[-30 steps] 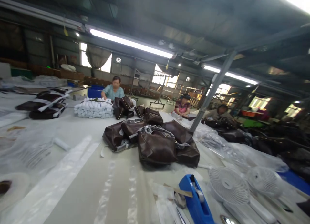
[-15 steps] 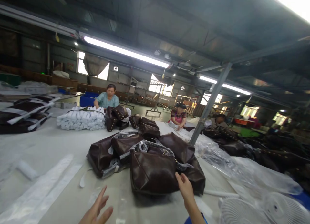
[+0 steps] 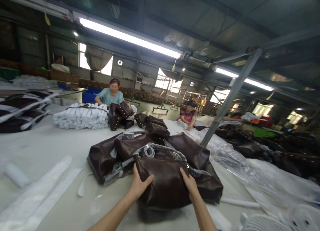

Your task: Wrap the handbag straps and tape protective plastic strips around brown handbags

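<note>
A dark brown leather handbag [image 3: 166, 186] stands at the front of the pile, with plastic-wrapped handles and a coiled wrapped strap [image 3: 148, 151] on its top. My left hand [image 3: 139, 185] grips its left side, the thumb lying across the front and the other fingers partly hidden along the edge. At the opposite side my right hand [image 3: 190, 183] holds the bag, with some fingers out of sight behind it. More brown bags lie right behind, one at the left [image 3: 101, 157] and another at the right [image 3: 191, 149].
White strips [image 3: 47, 191] lie on the pale table [image 3: 100, 207] at left. Bundled white rolls [image 3: 81, 116] and stacked dark pieces [image 3: 22, 109] sit farther back. A metal post [image 3: 230, 98], plastic sheeting [image 3: 232, 167] and a white fan [image 3: 262, 222] are at right. Two co-workers sit across.
My left hand has moved up and right from above the table onto the bag's left side. My right hand now grips the right side more firmly, and the view has shifted slightly.
</note>
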A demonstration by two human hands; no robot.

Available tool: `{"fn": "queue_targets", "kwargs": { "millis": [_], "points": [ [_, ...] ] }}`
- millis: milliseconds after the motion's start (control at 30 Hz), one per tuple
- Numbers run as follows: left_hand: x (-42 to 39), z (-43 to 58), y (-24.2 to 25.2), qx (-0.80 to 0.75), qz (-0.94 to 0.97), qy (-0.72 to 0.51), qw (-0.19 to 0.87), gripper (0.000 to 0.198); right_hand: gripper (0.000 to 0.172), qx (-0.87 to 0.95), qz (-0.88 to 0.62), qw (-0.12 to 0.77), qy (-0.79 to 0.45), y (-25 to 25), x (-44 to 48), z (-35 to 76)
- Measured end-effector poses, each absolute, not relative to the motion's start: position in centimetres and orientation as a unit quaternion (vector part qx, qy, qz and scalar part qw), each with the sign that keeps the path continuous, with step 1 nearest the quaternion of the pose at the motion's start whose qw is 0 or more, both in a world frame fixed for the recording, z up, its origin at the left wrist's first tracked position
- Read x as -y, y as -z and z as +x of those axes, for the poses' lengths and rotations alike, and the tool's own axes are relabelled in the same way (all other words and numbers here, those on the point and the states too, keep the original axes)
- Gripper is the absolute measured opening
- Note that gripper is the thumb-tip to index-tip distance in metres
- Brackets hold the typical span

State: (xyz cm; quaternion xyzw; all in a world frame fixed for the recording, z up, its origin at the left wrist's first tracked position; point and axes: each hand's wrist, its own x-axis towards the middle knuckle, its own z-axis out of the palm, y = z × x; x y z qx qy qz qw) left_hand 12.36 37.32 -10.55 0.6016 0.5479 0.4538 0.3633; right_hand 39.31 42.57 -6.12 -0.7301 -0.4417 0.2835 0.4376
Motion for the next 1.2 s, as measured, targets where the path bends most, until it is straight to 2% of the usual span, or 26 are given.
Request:
{"fn": "queue_targets", "kwargs": {
  "millis": [167, 333, 433, 533, 667, 800, 967, 1067, 1200],
  "points": [
    [-32.8, 8.9, 6.6, -0.535, 0.546, -0.521, 0.379, 0.096, 0.064, 0.496, -0.667, 0.457, -0.316, 2.5, -38.3, 36.9],
    [-27.1, 3.1, -0.2, -0.55, 0.572, -0.501, 0.344, 0.098, 0.061, 0.57, -0.572, 0.474, -0.35, -3.1, -31.7, 34.2],
    [-23.9, -0.7, -3.7, -0.544, 0.587, -0.52, 0.298, 0.092, 0.065, 0.602, -0.519, 0.486, -0.364, -5.4, -27.6, 32.4],
    [-20.1, -3.6, -4.7, -0.541, 0.594, -0.53, 0.272, 0.084, 0.069, 0.606, -0.483, 0.488, -0.402, -5.5, -23.4, 30.4],
    [-14.1, -5.7, -1.4, -0.605, 0.547, -0.493, 0.303, 0.081, 0.067, 0.599, -0.476, 0.458, -0.453, -1.9, -18.3, 28.0],
    [-10.0, -6.4, 5.2, -0.645, 0.489, -0.478, 0.341, 0.082, 0.065, 0.587, -0.497, 0.43, -0.472, 4.5, -15.2, 26.5],
    [-8.6, -6.8, 12.8, -0.669, 0.435, -0.437, 0.416, 0.083, 0.065, 0.537, -0.519, 0.414, -0.52, 12.4, -14.3, 26.1],
    [-9.0, -6.8, 14.6, -0.699, 0.399, -0.412, 0.427, 0.082, 0.069, 0.499, -0.528, 0.412, -0.55, 15.3, -15.3, 26.3],
    [-9.7, -6.8, 14.2, -0.704, 0.382, -0.394, 0.452, 0.078, 0.069, 0.467, -0.543, 0.395, -0.576, 16.6, -16.9, 26.6]
  ]
}}
